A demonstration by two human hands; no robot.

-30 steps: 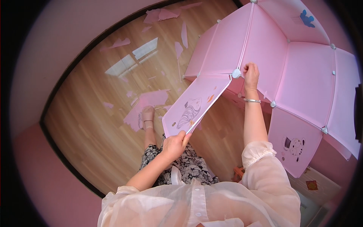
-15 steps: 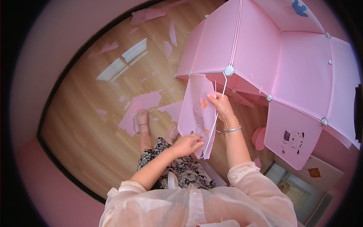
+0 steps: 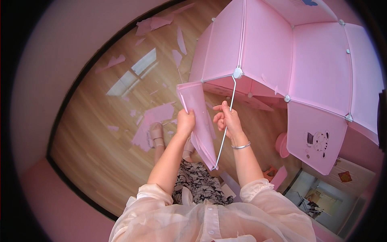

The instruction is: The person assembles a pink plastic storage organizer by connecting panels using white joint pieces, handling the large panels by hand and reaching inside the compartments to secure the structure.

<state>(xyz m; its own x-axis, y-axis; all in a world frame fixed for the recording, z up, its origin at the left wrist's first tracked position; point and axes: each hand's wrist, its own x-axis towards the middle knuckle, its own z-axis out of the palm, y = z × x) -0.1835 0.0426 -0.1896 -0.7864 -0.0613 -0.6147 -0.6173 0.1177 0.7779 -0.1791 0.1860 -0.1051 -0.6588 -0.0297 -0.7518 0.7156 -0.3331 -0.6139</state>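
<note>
Half done, seemingly: grips folded pink panel in left hand, poises right hand half open by white rod, leaves corner below hands apparently attached.

Near the middle are one left hand and one right hand, one bracelet, one folded panel and one rod. To the left show at least ten scraps and two shoes. To the right are one cabinet with at least four connectors, one hanging panel, one round pink item and one red diamond.
</note>
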